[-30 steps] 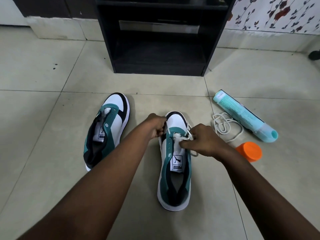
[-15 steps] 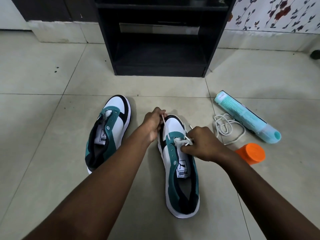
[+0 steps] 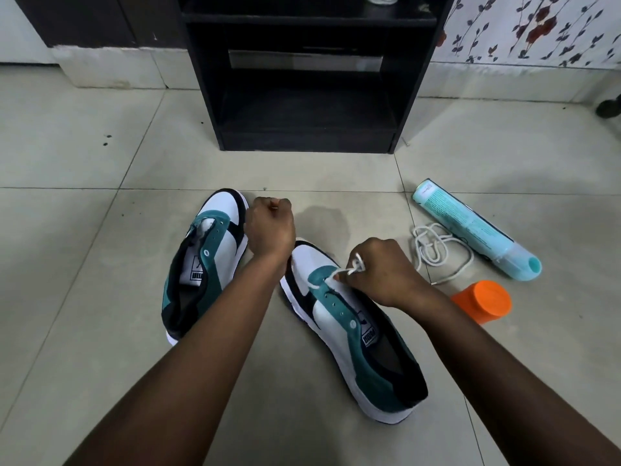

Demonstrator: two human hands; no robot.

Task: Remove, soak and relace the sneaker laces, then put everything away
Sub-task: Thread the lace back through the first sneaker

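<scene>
Step in hand: judged to be lacing the right-hand sneaker (image 3: 353,331); only its front eyelets carry lace, the rest show bare.
Right hand (image 3: 383,272): fingers curled, pinching the lace (image 3: 349,271) in a small loop just over the front eyelets.
Left hand (image 3: 270,227): closed in a fist above the floor, between the two toes; it probably holds the other lace end, but no lace shows in it, so I cannot tell.
Left-hand sneaker (image 3: 205,264): flat on the floor (image 3: 84,264) beside the left forearm, eyelets bare, tongue showing.
Spare lace (image 3: 440,253): loose coil on the floor, touching or just beside the pale blue bottle (image 3: 470,227), which lies on its side.
Orange cap (image 3: 484,306): on the floor near the right wrist.
Black shelf unit (image 3: 305,72): stands at the far side of the floor, against the wall.
Risk, uneven ends: a harder pull from one hand would probably leave one lace end short.
Risk, shoe skids: nothing pins the sneaker, so a sharp tug could turn or drag it.
Risk, skipped eyelet: the right hand hides the eyelets on its side.
Risk, knock: the right forearm could bump the cap.
</scene>
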